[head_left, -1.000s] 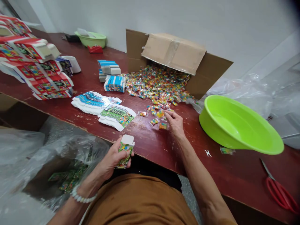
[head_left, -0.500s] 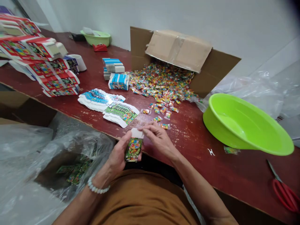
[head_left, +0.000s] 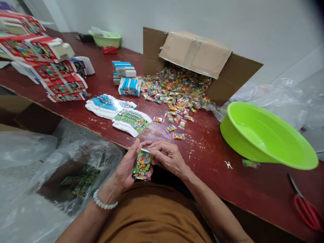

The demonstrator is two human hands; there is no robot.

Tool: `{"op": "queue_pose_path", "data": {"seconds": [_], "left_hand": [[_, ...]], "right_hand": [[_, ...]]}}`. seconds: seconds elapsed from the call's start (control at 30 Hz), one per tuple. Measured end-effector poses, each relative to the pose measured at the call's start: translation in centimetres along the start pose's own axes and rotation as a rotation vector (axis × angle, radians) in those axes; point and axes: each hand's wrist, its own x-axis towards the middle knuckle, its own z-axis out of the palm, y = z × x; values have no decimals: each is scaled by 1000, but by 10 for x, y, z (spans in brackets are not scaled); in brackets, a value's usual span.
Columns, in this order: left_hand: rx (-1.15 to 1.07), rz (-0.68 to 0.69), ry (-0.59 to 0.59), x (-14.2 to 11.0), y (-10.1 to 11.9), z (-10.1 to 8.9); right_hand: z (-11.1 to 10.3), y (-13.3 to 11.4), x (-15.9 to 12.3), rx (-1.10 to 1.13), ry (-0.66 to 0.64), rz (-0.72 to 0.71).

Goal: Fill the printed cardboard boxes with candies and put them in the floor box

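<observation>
A small green printed candy box [head_left: 142, 164] is held upright in my left hand [head_left: 126, 167], the fingers wrapped round its sides. My right hand [head_left: 169, 157] has its fingertips on the white top flap [head_left: 145, 150], which is bent down over the box's opening. Just beyond my hands lie a fan of flat green cartons [head_left: 134, 122] and a fan of flat blue cartons [head_left: 108, 105]. Several wrapped candies [head_left: 179, 136] are scattered on the red table to the right of them.
A tipped cardboard box [head_left: 194, 54] spills a heap of wrapped candies [head_left: 177, 89]. A green basin [head_left: 253, 135] and red-handled scissors [head_left: 305, 206] are on the right. Bundled red cartons [head_left: 63, 84] stack up at left; below, a plastic-lined box [head_left: 58, 182] holds green packs.
The box's top flap stood up before and is now folded down under my right fingers. Both hands have closed in around the box.
</observation>
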Motion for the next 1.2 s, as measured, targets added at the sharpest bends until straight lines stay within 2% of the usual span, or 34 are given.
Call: {"op": "queue_pose_path", "data": {"seconds": [0.07, 0.13, 0.2, 0.37, 0.53, 0.7, 0.77, 0.93, 1.07, 1.2], "left_hand": [[-29, -13, 7, 1, 0, 0], [-25, 21, 24, 2, -2, 1], [-12, 63, 18, 3, -3, 1], [-5, 76, -17, 2, -3, 1], [-15, 31, 44, 1, 0, 1], [-31, 79, 150, 2, -1, 1], [-65, 126, 222, 4, 0, -1], [-181, 179, 302, 3, 10, -10], [-214, 212, 381, 3, 15, -12], [-262, 199, 404, 4, 10, -14]], "right_hand": [[-1, -2, 0, 15, -33, 72], [1, -3, 2, 97, -25, 206], [4, -4, 6, 183, -18, 282], [6, -12, 13, 262, -76, 300], [0, -10, 8, 58, -144, 127], [7, 12, 1, -120, -84, 34], [14, 20, 1, -197, -117, 5], [27, 25, 3, -482, -244, -267], [34, 27, 10, -664, -246, -313], [43, 31, 18, -675, -268, -334]]}}
